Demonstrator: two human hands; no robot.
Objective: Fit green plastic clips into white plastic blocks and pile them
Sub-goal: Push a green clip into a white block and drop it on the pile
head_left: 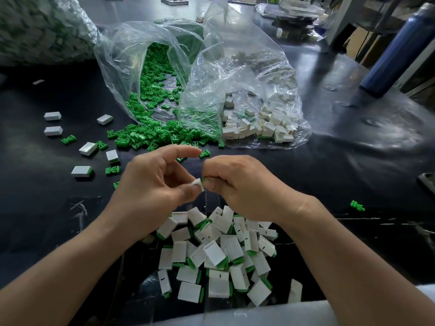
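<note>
I hold one white block [197,184] between my two hands, just above the black table [329,165] and straight over the near pile. My left hand [153,184] pinches it between thumb and curled fingers, forefinger lifted free. My right hand [240,184] grips its other edge with the thumb tip and a tightly curled forefinger (whether a clip sits inside that fist I cannot tell). Below my wrists lies the pile of fitted blocks [216,255], white shells jumbled at all angles with green showing at their ends. Beyond my fingers, loose green clips [150,135] spill out of the mouth of a clear plastic bag [131,57]. Beside it, to the right, a second clear bag [277,74] holds unfilled white blocks [259,128]. To the left, several stray blocks [53,116] and a few clips lie scattered apart. One lone clip [357,205] sits off to the right of my right wrist. A dark blue bottle [397,50] stands at the far right edge.
</note>
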